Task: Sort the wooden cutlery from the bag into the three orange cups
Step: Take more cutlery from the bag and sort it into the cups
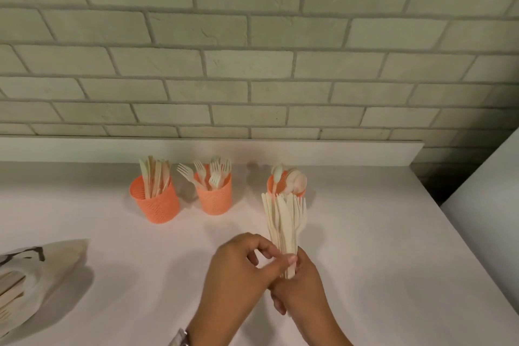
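Observation:
Three orange cups stand in a row near the wall: the left cup (pixel 157 206) holds knives, the middle cup (pixel 214 199) holds forks, and the right cup (pixel 271 185) holds spoons. My right hand (pixel 302 286) grips an upright bundle of wooden cutlery (pixel 283 219), knives and forks fanned out in front of the right cup. My left hand (pixel 241 270) pinches the handles in that bundle just above my right hand. The bag (pixel 33 284) lies at the left edge with more cutlery inside.
The white counter (pixel 379 233) ends at a brick wall behind the cups and drops off at its right edge. A white panel (pixel 488 191) stands to the right, past a dark gap.

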`<action>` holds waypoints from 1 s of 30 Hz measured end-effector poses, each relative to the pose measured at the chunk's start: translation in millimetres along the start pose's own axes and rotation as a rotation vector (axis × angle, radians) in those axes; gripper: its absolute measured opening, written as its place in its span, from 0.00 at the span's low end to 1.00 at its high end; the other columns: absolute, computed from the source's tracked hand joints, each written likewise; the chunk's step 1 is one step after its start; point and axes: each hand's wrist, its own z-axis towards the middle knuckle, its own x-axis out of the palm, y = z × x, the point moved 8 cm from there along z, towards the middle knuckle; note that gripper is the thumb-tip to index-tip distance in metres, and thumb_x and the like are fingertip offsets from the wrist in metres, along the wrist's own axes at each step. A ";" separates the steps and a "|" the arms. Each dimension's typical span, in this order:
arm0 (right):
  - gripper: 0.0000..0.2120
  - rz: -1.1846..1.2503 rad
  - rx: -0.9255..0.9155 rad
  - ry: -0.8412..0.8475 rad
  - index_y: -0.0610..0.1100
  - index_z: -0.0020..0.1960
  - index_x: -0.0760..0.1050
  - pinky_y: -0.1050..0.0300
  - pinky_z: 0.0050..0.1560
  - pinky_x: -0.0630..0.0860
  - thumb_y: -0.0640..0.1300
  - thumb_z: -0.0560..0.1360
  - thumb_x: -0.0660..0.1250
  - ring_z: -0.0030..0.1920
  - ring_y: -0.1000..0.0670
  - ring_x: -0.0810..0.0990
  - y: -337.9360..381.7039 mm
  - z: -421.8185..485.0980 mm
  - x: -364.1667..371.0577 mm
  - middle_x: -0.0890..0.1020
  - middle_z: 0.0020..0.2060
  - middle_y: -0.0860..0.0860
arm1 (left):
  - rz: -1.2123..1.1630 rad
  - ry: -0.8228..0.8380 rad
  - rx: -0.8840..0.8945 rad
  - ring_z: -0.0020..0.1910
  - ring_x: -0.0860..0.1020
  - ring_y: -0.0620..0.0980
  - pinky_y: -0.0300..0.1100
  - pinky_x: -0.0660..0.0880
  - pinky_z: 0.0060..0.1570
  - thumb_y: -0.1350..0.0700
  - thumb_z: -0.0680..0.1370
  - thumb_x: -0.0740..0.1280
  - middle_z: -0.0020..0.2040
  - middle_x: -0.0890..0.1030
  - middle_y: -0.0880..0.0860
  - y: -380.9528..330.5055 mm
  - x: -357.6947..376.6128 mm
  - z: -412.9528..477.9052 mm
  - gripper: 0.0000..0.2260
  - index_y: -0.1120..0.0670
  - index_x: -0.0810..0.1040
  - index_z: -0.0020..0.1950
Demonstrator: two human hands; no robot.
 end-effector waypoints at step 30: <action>0.16 0.203 -0.125 0.204 0.49 0.48 0.76 0.64 0.33 0.74 0.57 0.64 0.70 0.35 0.54 0.80 16.6 -20.4 19.6 0.83 0.37 0.49 | -0.639 0.239 -0.315 0.45 0.84 0.52 0.37 0.79 0.40 0.65 0.71 0.70 0.46 0.86 0.55 13.9 -17.8 -12.5 0.07 0.56 0.86 0.45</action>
